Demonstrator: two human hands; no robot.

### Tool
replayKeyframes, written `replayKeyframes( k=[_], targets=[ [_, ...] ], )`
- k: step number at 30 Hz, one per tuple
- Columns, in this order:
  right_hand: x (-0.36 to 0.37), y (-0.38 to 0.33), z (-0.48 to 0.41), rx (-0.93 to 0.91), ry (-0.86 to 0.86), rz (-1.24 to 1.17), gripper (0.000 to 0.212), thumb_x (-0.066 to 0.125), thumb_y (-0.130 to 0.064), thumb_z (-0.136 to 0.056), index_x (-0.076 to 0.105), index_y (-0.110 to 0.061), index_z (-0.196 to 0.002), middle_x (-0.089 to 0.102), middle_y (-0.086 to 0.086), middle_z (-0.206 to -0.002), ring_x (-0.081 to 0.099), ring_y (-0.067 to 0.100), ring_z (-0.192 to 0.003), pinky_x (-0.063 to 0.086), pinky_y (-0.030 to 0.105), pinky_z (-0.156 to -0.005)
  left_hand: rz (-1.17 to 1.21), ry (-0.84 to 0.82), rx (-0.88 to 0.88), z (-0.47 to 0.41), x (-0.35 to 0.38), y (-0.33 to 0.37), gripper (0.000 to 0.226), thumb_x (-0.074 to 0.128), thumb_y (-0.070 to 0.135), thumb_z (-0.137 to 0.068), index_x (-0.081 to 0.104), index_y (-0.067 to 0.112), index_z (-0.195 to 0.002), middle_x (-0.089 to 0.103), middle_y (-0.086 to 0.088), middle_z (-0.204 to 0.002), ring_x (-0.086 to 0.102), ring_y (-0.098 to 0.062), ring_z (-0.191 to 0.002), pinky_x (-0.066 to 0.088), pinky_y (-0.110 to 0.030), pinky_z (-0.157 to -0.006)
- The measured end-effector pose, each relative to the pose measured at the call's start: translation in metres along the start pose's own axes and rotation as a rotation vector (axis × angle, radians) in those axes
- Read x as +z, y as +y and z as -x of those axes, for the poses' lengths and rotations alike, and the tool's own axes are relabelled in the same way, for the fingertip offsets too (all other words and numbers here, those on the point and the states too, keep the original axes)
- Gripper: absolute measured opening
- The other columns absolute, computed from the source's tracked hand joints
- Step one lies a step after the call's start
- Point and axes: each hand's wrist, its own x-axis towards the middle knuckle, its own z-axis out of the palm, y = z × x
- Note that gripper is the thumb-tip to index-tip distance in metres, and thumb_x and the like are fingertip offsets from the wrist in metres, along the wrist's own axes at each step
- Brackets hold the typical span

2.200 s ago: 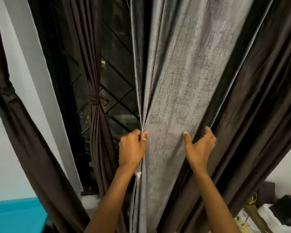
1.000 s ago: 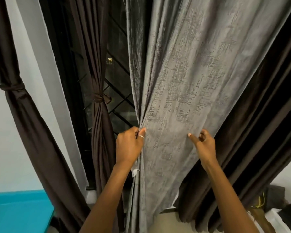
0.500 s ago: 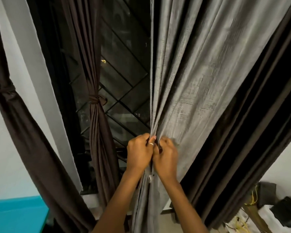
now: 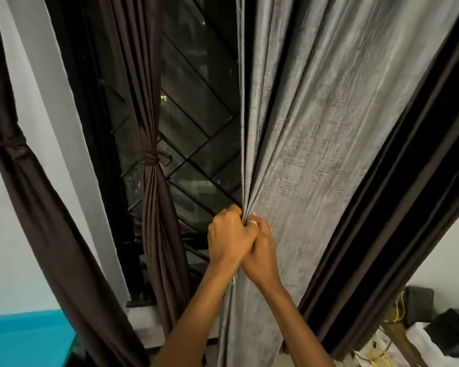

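Grey textured curtain (image 4: 316,154) fills the upper right of the view, hanging before the right part of the window. We note that its folds converge downward into one bunch at centre frame. Just beside it on the right hangs a dark brown curtain (image 4: 408,207), partly behind the grey panel. Left of the grey edge the window grille (image 4: 196,115) is uncovered, with diagonal bars and dark glass. A tied brown curtain (image 4: 157,221) hangs gathered at the window's left, cinched by a knotted band (image 4: 154,158). The left hand (image 4: 229,239) has its fingers curled tight round the grey curtain's left edge. The right hand (image 4: 263,255) presses against the left, its fingers closed on the bunched cloth beside it. A silver ring (image 4: 252,222) shows where the hands meet; we cannot tell which finger carries it.
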Motion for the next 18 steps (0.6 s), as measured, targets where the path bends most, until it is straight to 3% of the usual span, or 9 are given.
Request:
replayKeyframes(
  k=[4,6,7,9,10,12,14,16,18],
  targets=[
    [-0.033,0.014,-0.012,0.095,-0.194,-0.016,0.037,0.062,-0.001,-0.095,0.069,-0.016,-0.128,0.059,-0.006,-0.128,0.059,-0.004,-0.112,0.046,0.007,-0.089,0.040,0.028,0.008,0.001,0.004,-0.009,0.028,0.059,0.035,-0.093,0.047,0.020,-0.073,0.060,-0.003,-0.073,0.063,-0.028,-0.072,0.051,-0.039,-0.063],
    [-0.060,0.029,-0.022,0.228,0.006,0.041,0.040,0.059,0.001,-0.094,0.068,-0.013,-0.130,0.060,0.000,-0.130,0.058,0.001,-0.111,0.042,0.002,-0.089,0.018,0.048,0.039,0.002,0.002,-0.015,0.033,0.060,0.033,-0.095,0.042,0.021,-0.071,0.054,-0.001,-0.068,0.059,-0.028,-0.067,0.049,-0.039,-0.059],
    [-0.074,0.038,-0.027,0.289,0.179,0.101,0.037,0.061,-0.003,-0.093,0.067,-0.011,-0.129,0.060,0.006,-0.128,0.059,0.009,-0.110,0.045,0.007,-0.090,0.010,0.052,0.051,0.001,0.000,-0.017,0.036,0.062,0.033,-0.096,0.039,0.023,-0.069,0.051,0.001,-0.065,0.057,-0.027,-0.063,0.048,-0.037,-0.057],
    [-0.104,0.050,-0.041,0.342,0.486,0.228,0.039,0.067,-0.018,-0.086,0.064,-0.007,-0.123,0.060,0.019,-0.121,0.062,0.031,-0.107,0.053,0.032,-0.094,0.004,0.054,0.072,0.001,-0.004,-0.021,0.040,0.063,0.032,-0.096,0.036,0.026,-0.067,0.047,0.004,-0.062,0.051,-0.022,-0.058,0.044,-0.034,-0.054],
    [-0.117,0.053,-0.047,0.381,0.561,0.227,0.048,0.072,-0.022,-0.084,0.059,-0.006,-0.128,0.057,0.022,-0.127,0.059,0.037,-0.114,0.052,0.041,-0.100,0.009,0.056,0.081,0.000,-0.006,-0.022,0.042,0.064,0.032,-0.096,0.034,0.026,-0.066,0.046,0.005,-0.061,0.048,-0.020,-0.056,0.042,-0.033,-0.054],
    [-0.139,0.055,-0.061,0.523,0.507,0.173,0.083,0.079,-0.027,-0.087,0.033,-0.009,-0.153,0.035,0.017,-0.155,0.040,0.036,-0.141,0.037,0.043,-0.114,0.017,0.054,0.091,-0.002,-0.010,-0.025,0.046,0.064,0.032,-0.096,0.031,0.026,-0.064,0.043,0.006,-0.058,0.043,-0.017,-0.053,0.038,-0.032,-0.052],
    [-0.158,0.060,-0.071,0.573,0.384,0.118,0.100,0.082,-0.031,-0.086,0.016,-0.016,-0.160,0.028,0.009,-0.162,0.033,0.031,-0.147,0.033,0.045,-0.117,0.019,0.038,0.087,-0.004,-0.011,-0.026,0.049,0.064,0.032,-0.096,0.029,0.026,-0.063,0.040,0.007,-0.057,0.040,-0.015,-0.051,0.035,-0.030,-0.052],
    [-0.168,0.065,-0.075,0.587,0.258,-0.005,0.095,0.081,-0.029,-0.087,0.019,-0.019,-0.158,0.050,0.005,-0.148,0.048,0.026,-0.136,0.039,0.045,-0.115,0.035,0.028,0.074,-0.005,-0.012,-0.026,0.050,0.065,0.031,-0.096,0.028,0.027,-0.062,0.038,0.008,-0.056,0.037,-0.011,-0.049,0.033,-0.029,-0.052],
    [-0.170,0.069,-0.073,0.612,0.150,-0.056,0.078,0.078,-0.019,-0.089,0.032,-0.011,-0.152,0.069,0.004,-0.118,0.062,0.022,-0.115,0.042,0.044,-0.112,0.052,0.035,0.071,-0.005,-0.012,-0.026,0.052,0.066,0.030,-0.095,0.027,0.027,-0.062,0.036,0.008,-0.055,0.035,-0.009,-0.048,0.031,-0.029,-0.053]
  ],
)
